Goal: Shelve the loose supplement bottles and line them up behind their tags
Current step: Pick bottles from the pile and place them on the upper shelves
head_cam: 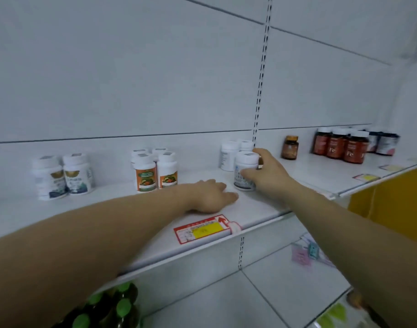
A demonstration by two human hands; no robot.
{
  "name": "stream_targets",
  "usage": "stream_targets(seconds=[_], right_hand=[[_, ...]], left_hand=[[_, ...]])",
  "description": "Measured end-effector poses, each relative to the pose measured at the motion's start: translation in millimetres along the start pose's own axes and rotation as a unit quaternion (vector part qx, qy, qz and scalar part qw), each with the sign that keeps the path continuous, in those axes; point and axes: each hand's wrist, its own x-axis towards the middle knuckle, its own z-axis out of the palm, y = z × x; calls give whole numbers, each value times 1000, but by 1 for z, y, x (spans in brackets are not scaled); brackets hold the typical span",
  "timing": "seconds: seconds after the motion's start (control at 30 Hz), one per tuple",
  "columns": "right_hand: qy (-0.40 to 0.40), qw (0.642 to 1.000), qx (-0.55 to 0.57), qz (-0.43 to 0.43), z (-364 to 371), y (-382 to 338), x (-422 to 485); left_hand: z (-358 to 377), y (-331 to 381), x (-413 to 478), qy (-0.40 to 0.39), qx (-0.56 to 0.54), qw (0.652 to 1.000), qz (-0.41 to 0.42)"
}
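A white bottle (244,162) stands upright on the shelf (257,209), my right hand (269,172) gripping it from its 3 o'clock. Matching bottles (228,156) stand just behind, at 12 o'clock. My left hand (212,195) rests flat and relaxed at 8 o'clock, behind the red tag (202,229). The label print is blurred, and my fingers hide the bottle's right side.

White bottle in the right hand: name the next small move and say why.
Probably slide it slightly left. The right hand grips the white bottle, upright on the shelf ahead of two matching bottles, while the red and yellow tag sits on the shelf edge further left.
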Motion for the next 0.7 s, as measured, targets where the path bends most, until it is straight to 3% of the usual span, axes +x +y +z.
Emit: stream_targets(seconds=[0.13,0.7], right_hand=[[-23,999,-32,-24,-11,23,36],[-84,990,-104,-42,-2,52,93]], left_hand=[[9,8,17,9,38,997,-59],[7,11,20,-2,17,996,-86]])
